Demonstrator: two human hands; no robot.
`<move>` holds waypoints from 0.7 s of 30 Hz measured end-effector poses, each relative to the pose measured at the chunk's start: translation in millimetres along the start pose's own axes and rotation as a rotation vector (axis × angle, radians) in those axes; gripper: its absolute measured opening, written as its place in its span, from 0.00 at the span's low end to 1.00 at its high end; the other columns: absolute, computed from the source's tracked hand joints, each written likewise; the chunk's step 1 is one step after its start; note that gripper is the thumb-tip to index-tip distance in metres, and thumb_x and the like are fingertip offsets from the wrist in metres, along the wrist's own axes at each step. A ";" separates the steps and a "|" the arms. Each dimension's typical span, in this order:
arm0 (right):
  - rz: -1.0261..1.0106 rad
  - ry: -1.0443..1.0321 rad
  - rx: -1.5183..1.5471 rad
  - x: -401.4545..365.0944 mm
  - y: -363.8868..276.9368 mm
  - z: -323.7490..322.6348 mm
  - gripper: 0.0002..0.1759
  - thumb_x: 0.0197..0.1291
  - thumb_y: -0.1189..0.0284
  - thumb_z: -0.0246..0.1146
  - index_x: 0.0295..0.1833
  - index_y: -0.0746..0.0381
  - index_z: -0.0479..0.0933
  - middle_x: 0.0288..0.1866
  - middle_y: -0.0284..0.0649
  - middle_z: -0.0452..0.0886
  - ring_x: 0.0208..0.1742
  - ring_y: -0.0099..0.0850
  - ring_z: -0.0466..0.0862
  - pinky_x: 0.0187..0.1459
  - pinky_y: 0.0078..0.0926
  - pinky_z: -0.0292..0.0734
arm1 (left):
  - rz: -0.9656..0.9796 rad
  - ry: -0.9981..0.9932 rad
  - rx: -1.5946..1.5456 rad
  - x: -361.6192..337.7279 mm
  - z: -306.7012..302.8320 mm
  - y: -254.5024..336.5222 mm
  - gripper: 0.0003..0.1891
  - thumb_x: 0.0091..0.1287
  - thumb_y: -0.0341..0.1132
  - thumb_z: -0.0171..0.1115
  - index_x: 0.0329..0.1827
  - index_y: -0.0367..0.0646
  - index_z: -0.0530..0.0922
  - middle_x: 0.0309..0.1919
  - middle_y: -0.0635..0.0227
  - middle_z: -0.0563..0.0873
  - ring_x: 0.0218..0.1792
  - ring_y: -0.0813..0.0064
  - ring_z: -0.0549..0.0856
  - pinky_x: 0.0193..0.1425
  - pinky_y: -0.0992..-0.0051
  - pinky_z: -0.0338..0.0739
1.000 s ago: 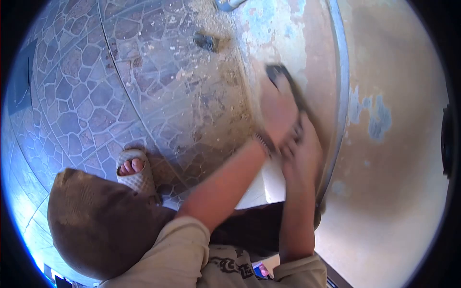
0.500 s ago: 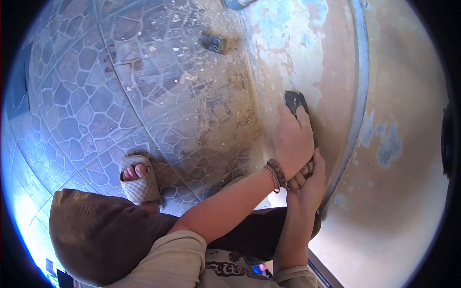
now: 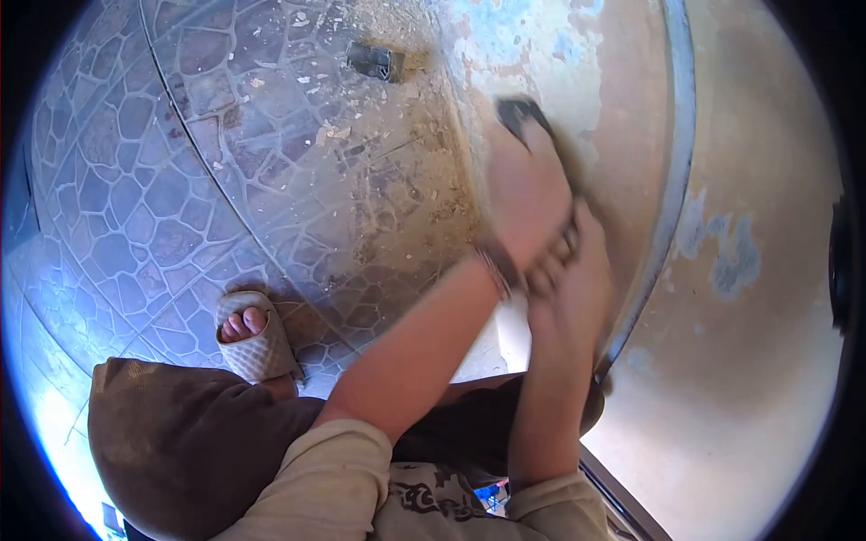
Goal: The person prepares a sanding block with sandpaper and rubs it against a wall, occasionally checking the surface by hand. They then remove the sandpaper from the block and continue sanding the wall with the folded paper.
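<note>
My left hand [image 3: 528,189], with a bracelet [image 3: 498,266] at its wrist, is closed on a dark, flat-ended scraper [image 3: 521,114]. The tool's dark end lies against the lower wall [image 3: 586,117], where paint is patchy and peeling. My right hand [image 3: 575,275] sits just behind the left, its fingers curled around the rear part of the tool. Most of the handle is hidden by both hands, and motion blurs them a little.
Pale flakes and dust lie over the stone-patterned floor [image 3: 162,194] along the wall's foot. A small dark rectangular piece [image 3: 370,61] lies farther off. A raised grey strip [image 3: 678,135] runs along the wall. My sandalled foot [image 3: 255,335] is at the left.
Both hands and the scraper have moved forward and slightly left along the wall. The view has shifted a little, so the floor and the dark rectangular piece appear farther left and higher.
</note>
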State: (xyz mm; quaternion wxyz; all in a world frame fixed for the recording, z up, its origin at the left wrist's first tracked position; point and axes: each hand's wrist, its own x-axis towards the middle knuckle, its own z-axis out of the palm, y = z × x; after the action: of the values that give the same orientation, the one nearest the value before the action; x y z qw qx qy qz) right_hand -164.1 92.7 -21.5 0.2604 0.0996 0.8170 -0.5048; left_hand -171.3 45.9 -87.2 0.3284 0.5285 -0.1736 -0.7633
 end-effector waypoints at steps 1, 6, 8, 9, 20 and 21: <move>0.002 -0.116 0.051 15.8 8.0 13.7 0.12 0.67 0.62 0.59 0.35 0.58 0.71 0.22 0.28 0.70 0.16 0.15 0.67 0.13 0.14 0.54 | -0.210 -0.103 -0.127 14.9 -12.4 19.8 0.16 0.70 0.40 0.45 0.40 0.32 0.69 0.29 0.51 0.79 0.30 0.55 0.81 0.35 0.59 0.75; 0.054 -0.122 0.094 -7.9 0.2 1.4 0.13 0.68 0.63 0.58 0.31 0.55 0.68 0.21 0.28 0.68 0.16 0.15 0.66 0.14 0.14 0.57 | 0.030 0.025 0.112 -2.7 -1.8 7.6 0.18 0.69 0.41 0.46 0.41 0.29 0.69 0.32 0.43 0.79 0.36 0.48 0.81 0.41 0.56 0.74; 0.100 -0.379 0.218 -5.0 -4.9 -61.4 0.14 0.67 0.62 0.59 0.31 0.55 0.68 0.22 0.28 0.68 0.18 0.16 0.67 0.16 0.15 0.61 | 0.037 0.060 0.137 -34.6 13.1 -4.1 0.19 0.69 0.41 0.46 0.41 0.28 0.69 0.33 0.42 0.80 0.37 0.48 0.81 0.41 0.56 0.74; 0.072 -0.278 0.156 -9.4 -5.4 -56.4 0.13 0.67 0.62 0.58 0.31 0.55 0.68 0.22 0.28 0.68 0.18 0.16 0.67 0.16 0.15 0.61 | 0.029 0.060 0.142 -34.6 11.9 -3.9 0.19 0.69 0.41 0.46 0.41 0.27 0.70 0.33 0.41 0.80 0.38 0.47 0.82 0.41 0.56 0.74; 0.016 -0.256 0.101 -22.6 -5.4 -32.1 0.13 0.69 0.62 0.55 0.31 0.55 0.68 0.20 0.28 0.66 0.16 0.16 0.64 0.15 0.15 0.55 | 0.173 0.122 0.251 -19.2 10.0 -8.5 0.17 0.67 0.39 0.46 0.37 0.28 0.71 0.28 0.46 0.82 0.27 0.52 0.83 0.30 0.60 0.77; 0.028 -0.269 0.120 -19.2 -5.6 -33.4 0.13 0.68 0.63 0.55 0.31 0.55 0.67 0.22 0.28 0.66 0.17 0.17 0.65 0.17 0.15 0.56 | 0.173 0.141 0.258 -14.9 8.9 -8.7 0.17 0.67 0.39 0.46 0.37 0.29 0.71 0.28 0.47 0.82 0.27 0.52 0.84 0.30 0.59 0.77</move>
State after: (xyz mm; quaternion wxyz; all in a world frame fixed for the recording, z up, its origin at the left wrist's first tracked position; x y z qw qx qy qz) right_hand -161.1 121.3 4.8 0.3679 0.0579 0.7415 -0.5580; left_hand -178.9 61.7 -78.8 0.3337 0.6018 -0.2917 -0.6644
